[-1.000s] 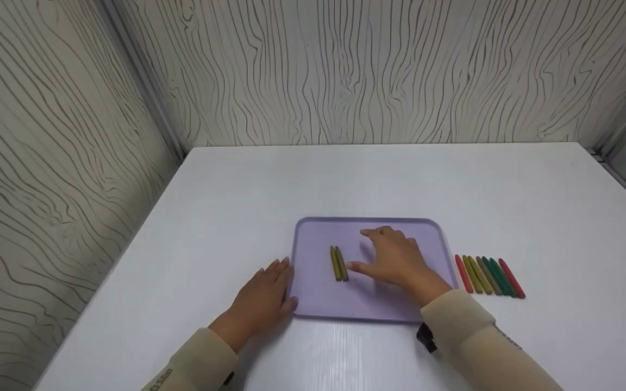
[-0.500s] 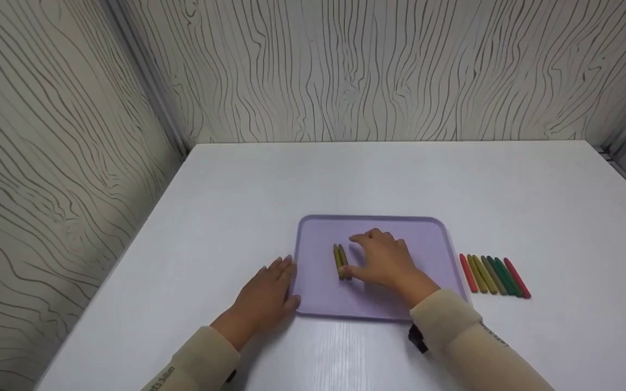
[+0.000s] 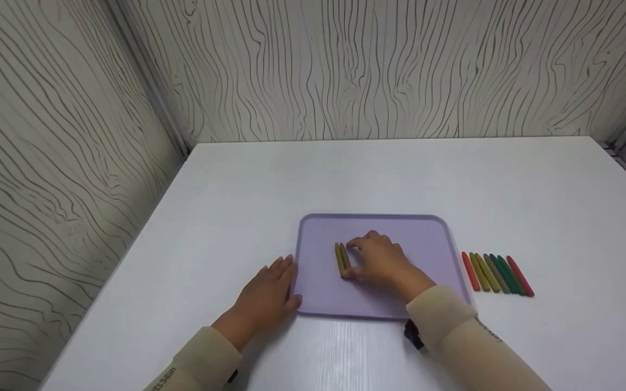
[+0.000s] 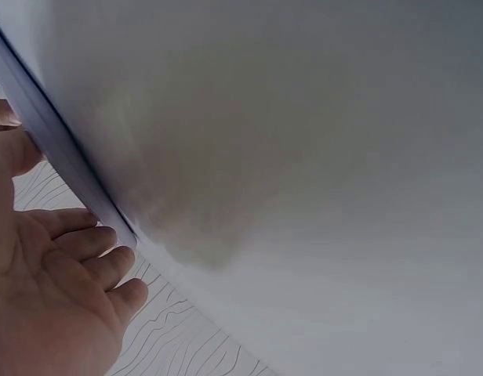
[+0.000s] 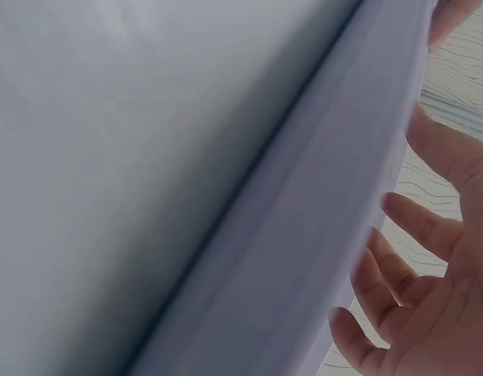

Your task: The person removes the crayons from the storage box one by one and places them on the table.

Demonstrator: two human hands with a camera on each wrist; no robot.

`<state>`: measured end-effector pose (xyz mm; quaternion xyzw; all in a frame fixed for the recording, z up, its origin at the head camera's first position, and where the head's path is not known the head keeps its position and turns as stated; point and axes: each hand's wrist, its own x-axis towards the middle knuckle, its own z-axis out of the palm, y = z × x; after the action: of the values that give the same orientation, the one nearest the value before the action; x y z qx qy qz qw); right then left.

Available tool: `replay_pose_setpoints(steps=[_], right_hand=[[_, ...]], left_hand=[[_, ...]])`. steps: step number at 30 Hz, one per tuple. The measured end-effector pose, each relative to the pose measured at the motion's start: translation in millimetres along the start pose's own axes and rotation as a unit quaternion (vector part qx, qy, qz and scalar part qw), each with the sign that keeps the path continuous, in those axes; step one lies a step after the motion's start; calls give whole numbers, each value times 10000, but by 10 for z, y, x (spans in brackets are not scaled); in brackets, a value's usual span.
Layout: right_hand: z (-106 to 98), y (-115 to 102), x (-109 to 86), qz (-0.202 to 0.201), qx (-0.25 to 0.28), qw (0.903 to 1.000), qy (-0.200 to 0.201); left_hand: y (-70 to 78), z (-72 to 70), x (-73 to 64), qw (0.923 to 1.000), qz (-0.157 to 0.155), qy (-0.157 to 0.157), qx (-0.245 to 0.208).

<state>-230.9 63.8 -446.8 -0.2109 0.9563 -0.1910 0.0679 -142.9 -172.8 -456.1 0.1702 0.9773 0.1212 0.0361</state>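
Note:
Two olive-coloured crayons (image 3: 340,259) lie side by side on a purple tray (image 3: 318,298) in the head view. Over the tray, my right hand (image 3: 383,263) holds the right-hand crayon of the pair, thumb at its near end and index finger by its far end. In the right wrist view, the tray's edge (image 5: 288,211) hides the crayons from sight; the right hand (image 5: 437,274) shows curved fingers beyond it. My left hand (image 3: 267,293) lies flat at the tray's left edge, fingers extended and touching the rim.
To the right of the tray, a row of several crayons (image 3: 495,274) in red, olive and green lies on the white table (image 3: 248,190). Wood-grain patterned panels (image 3: 345,70) stand behind the table and along its left side.
My right hand has moved left and closed its thumb and index finger in on the olive pair. The left hand keeps its place, and the view has shifted slightly.

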Motion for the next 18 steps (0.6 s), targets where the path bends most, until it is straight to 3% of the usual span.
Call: replay_pose_setpoints(steps=[7, 14, 18], right_hand=[[-24, 36, 9, -20, 614, 9978, -248], [-2, 23, 22, -260, 965, 9950, -81], [15, -1, 26, -75, 1275, 9917, -146]], left_hand=[[-11, 0, -2, 10000, 37, -13, -45], [1, -8, -7, 9999, 88, 64, -49], [11, -16, -17, 9999, 114, 97, -74]])
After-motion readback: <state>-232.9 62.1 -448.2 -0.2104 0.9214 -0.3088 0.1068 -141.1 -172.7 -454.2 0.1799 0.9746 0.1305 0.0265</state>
